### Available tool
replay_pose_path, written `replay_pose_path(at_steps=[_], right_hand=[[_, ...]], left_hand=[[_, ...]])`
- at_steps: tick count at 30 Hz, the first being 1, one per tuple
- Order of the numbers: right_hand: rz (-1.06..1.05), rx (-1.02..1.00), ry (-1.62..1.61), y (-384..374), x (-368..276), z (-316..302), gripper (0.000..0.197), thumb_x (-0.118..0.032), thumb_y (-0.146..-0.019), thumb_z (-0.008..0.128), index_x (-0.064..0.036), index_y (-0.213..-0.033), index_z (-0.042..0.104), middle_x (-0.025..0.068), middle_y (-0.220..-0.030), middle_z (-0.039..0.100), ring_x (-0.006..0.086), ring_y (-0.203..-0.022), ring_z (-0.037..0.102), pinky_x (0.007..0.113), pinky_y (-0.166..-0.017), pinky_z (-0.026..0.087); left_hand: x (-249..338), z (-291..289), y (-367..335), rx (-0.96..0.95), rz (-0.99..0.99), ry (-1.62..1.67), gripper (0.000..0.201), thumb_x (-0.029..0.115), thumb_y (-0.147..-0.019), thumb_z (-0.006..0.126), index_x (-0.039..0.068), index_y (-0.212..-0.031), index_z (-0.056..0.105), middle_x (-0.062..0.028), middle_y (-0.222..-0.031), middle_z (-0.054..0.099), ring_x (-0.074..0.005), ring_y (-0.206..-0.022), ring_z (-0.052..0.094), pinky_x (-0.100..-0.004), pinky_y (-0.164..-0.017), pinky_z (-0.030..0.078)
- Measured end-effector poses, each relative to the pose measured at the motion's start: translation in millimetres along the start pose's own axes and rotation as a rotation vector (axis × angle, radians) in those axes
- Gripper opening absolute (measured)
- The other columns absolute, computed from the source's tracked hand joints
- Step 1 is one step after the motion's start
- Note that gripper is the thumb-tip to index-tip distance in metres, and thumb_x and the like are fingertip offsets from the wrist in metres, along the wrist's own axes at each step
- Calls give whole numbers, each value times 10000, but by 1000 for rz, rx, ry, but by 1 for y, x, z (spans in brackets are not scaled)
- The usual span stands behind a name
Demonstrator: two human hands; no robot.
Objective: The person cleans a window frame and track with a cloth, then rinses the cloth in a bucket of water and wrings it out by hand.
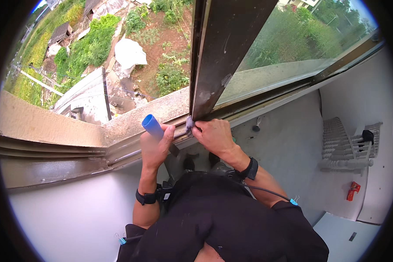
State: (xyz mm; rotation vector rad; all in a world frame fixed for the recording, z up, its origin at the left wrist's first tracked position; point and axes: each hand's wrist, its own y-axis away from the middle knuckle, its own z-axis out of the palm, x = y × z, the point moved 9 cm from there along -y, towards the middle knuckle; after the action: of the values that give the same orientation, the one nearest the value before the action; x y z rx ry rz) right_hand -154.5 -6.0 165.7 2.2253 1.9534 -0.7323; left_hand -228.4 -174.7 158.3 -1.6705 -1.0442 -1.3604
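My left hand (155, 148) is closed round a blue tube-shaped handle (151, 124), whose round, hollow-looking end points up and away. A dark flat piece (174, 150) shows just below that hand; I cannot tell whether it belongs to the handle. Fingers bent together, my right hand (216, 136) pinches a grey fluffy wad (189, 124) against the foot of the dark window sash (209, 83). The wad sits on the window track (177, 126), right where the sash edge meets it. Both hands are close to the sill, a short gap apart.
The window stands open on the left, above a rough outer ledge (135, 107) with ground far below. Glass (288, 56) fills the right side. Behind on the right are a grey balustrade (347, 146), a red object (353, 191) and small items on the floor (279, 131).
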Motion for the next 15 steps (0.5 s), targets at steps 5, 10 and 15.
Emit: replay_pose_path(at_steps=[5, 10, 15], right_hand=[[205, 90, 177, 12, 88, -63, 243, -283, -862, 649, -84, -722, 654, 160, -644, 634, 395, -643, 632, 489, -563, 485], [441, 164, 392, 32, 188, -127, 214, -302, -875, 627, -109, -827, 708, 150, -730, 675, 390, -720, 656, 487, -636, 511], [404, 173, 294, 35, 181, -124, 197, -294, -871, 647, -111, -876, 722, 110, -790, 669, 358, -762, 653, 464, -660, 510]], left_hand=[[-9, -35, 10, 192, -23, 54, 181, 154, -906, 720, -16, -845, 717, -12, -696, 653, -85, -654, 590, -253, -627, 466], [-17, -25, 9, 144, 18, 29, 122, 122, -930, 709, 7, -889, 704, -18, -747, 660, -87, -678, 601, -238, -635, 464], [-9, -2, 4, 89, 5, 10, 143, 135, -900, 728, -4, -869, 714, -1, -752, 653, -86, -709, 589, -256, -655, 467]])
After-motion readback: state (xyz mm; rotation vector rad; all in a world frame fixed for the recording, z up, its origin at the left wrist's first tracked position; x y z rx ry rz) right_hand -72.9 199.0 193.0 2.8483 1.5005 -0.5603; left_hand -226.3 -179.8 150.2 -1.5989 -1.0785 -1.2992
